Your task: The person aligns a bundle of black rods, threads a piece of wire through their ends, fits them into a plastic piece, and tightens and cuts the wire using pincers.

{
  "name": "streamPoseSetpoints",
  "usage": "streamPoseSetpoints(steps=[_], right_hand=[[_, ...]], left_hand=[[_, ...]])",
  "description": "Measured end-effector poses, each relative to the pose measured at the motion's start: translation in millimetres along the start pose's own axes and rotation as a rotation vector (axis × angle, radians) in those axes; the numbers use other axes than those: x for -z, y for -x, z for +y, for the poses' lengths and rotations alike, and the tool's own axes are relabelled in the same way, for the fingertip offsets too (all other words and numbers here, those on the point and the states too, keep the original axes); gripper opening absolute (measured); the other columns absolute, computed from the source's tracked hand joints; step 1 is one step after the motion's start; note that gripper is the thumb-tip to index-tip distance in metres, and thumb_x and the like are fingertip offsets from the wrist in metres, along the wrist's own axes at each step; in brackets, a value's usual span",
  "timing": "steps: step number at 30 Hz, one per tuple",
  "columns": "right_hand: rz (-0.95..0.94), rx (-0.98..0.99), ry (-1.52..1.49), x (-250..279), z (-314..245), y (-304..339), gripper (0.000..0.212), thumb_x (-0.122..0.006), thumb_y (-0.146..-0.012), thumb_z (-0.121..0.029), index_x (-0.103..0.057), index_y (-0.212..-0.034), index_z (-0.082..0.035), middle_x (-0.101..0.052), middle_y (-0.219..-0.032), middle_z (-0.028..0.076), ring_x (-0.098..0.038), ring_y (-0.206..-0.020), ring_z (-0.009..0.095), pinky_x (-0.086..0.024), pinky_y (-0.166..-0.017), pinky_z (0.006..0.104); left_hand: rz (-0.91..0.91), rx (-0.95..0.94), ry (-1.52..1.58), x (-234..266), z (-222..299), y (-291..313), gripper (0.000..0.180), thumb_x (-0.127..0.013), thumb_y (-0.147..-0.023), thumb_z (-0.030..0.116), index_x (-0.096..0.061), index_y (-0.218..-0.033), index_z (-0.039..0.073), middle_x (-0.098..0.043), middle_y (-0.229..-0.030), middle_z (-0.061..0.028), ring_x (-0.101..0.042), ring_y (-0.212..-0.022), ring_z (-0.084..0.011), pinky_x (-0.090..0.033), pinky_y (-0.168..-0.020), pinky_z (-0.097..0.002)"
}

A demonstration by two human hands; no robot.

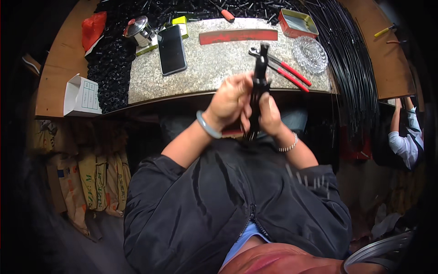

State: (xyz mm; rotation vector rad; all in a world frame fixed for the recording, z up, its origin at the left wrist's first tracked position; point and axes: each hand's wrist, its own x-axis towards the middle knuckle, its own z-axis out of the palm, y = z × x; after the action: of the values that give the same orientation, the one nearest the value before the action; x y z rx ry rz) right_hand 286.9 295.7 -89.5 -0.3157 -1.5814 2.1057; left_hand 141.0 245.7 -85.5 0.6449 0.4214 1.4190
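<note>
Just off the front edge of the stone slab, both my hands grip a long, dark black part (261, 68) that stands nearly upright. Its upper end is narrow, with a wider collar below; motion blur hides its exact kind. My left hand (230, 98) presses against its left side with bent fingers. On the other side, my right hand (270, 116) wraps round its lower portion, thumb up. Closest to the held part on the slab lie red-handled pliers (289, 75), partly behind its tip.
The grey stone slab (219, 64) bears a phone (172, 50), a red strip (238, 36), a glass ashtray (310, 55) and a red tin (299, 23). Small black parts (107, 68) heap at left; long black rods (358, 68) hang off the right edge. Another person (407, 141) sits far right.
</note>
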Motion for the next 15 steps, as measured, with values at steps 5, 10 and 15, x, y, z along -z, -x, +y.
streamPoseSetpoints(steps=[5, 10, 15], right_hand=[[-0.035, 0.055, -0.036, 2, -7, -28, 0.061, -0.026, -0.098, -0.051, -0.051, -0.072, -0.002, -0.055, -0.057, 0.01, -0.056, -0.052, 0.016, -0.045, -0.049, 0.0257], [-0.074, 0.125, 0.043, 2, -4, -29, 0.057, -0.029, -0.097, -0.052, -0.046, -0.077, -0.001, -0.048, -0.051, 0.008, -0.047, -0.042, 0.013, -0.038, -0.04, 0.022], [0.287, 0.227, 0.157, -18, -6, -27, 0.054, -0.027, -0.099, -0.048, -0.047, -0.076, -0.004, -0.047, -0.051, 0.005, -0.045, -0.041, 0.01, -0.035, -0.039, 0.0202]], left_hand=[[-0.265, -0.012, 0.156, 30, 20, -31, 0.05, -0.061, -0.087, 0.033, -0.051, -0.119, -0.004, -0.059, -0.112, -0.0153, -0.058, -0.102, -0.0225, -0.047, -0.091, -0.0347], [-0.211, 0.029, 0.069, 29, 26, -32, 0.052, -0.063, -0.087, 0.033, -0.05, -0.12, -0.005, -0.058, -0.114, -0.0179, -0.062, -0.096, -0.0255, -0.051, -0.086, -0.0348], [0.259, -0.297, -0.428, -29, 29, -10, 0.054, -0.048, -0.095, 0.035, -0.038, -0.131, -0.005, -0.056, -0.118, -0.0198, -0.06, -0.103, -0.0238, -0.049, -0.089, -0.0345]])
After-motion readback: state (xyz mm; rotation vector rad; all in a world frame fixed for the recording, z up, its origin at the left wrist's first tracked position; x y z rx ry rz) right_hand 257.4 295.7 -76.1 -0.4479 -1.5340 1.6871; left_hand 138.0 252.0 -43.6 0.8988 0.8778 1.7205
